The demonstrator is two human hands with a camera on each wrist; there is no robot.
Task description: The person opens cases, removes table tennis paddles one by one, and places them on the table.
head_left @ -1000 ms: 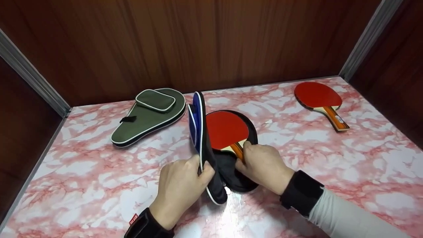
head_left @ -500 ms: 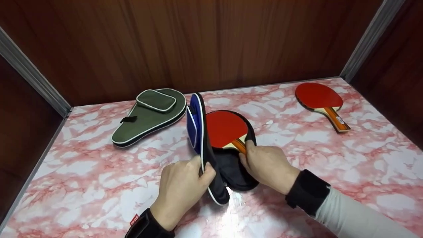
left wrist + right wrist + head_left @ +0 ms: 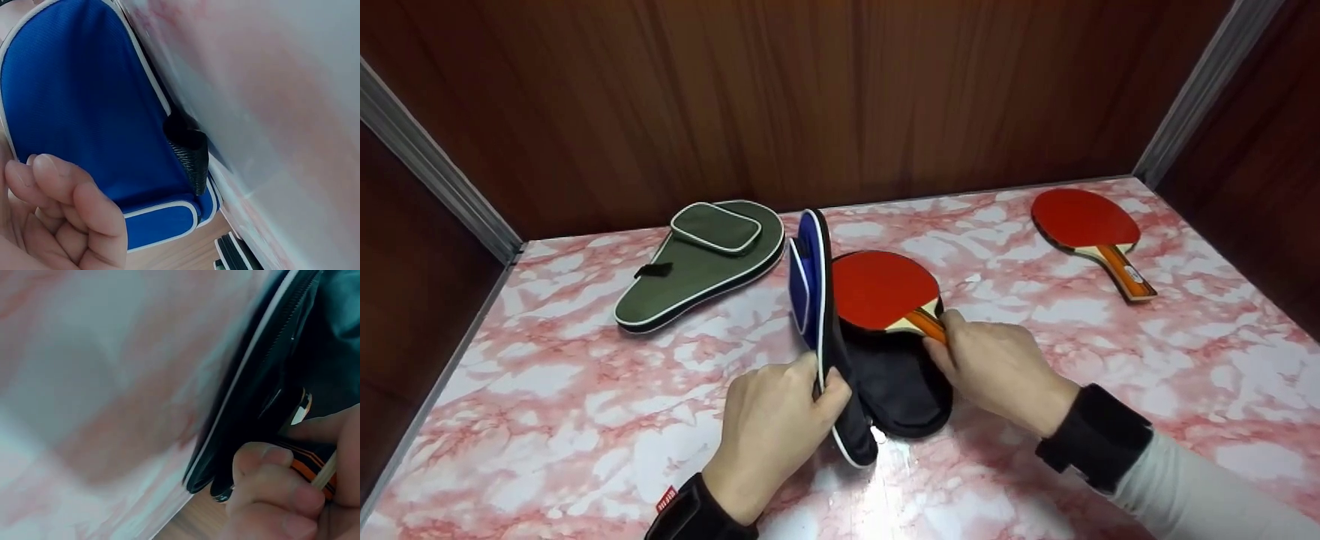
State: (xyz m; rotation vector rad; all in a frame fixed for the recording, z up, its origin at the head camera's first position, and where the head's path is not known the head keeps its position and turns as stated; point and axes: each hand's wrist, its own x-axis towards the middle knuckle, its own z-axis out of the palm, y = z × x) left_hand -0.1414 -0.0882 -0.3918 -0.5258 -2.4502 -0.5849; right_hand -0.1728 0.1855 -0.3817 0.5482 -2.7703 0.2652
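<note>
A blue table tennis paddle case (image 3: pixel 808 300) with white piping stands unzipped, its cover raised almost upright. My left hand (image 3: pixel 772 427) pinches the edge of this cover between thumb and curled fingers; the left wrist view shows the blue outer face (image 3: pixel 95 95) and a black strap loop (image 3: pixel 188 149). The black lower half (image 3: pixel 904 386) lies on the table. Over it is a red table tennis paddle (image 3: pixel 885 289), its blade overlapping the far end of the case. My right hand (image 3: pixel 1001 367) grips the orange striped handle, seen partly between the fingers (image 3: pixel 275 489) in the right wrist view.
A green paddle case (image 3: pixel 697 270) with a pocket lies at the back left. Another red paddle (image 3: pixel 1086 221) rests at the back right, handle toward me. Brown wooden panels (image 3: pixel 840 97) enclose the pink marbled table (image 3: pixel 547 435) at the back and sides.
My right hand has moved right and slightly back with the paddle, uncovering more of the case's black lower half. The left hand keeps its hold on the cover, hardly moving.
</note>
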